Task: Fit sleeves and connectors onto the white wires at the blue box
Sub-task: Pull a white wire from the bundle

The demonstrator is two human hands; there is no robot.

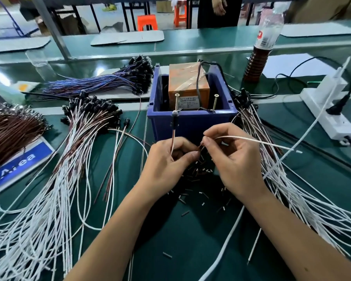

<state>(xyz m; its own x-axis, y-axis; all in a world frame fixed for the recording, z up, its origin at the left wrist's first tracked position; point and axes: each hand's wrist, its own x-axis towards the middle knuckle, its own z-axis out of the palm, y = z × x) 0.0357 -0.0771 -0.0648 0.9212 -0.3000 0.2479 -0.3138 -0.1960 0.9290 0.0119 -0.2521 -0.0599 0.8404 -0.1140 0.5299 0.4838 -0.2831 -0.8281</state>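
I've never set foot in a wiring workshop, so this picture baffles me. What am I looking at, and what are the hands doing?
There is no machine here: a camera worn on a person's head looks down at a green bench. The left hand holds a thin wire rising toward the blue box. The right hand pinches a white wire that runs off to the right. Small dark sleeves lie scattered below the hands. Bundles of white wires with black connectors lie on both sides.
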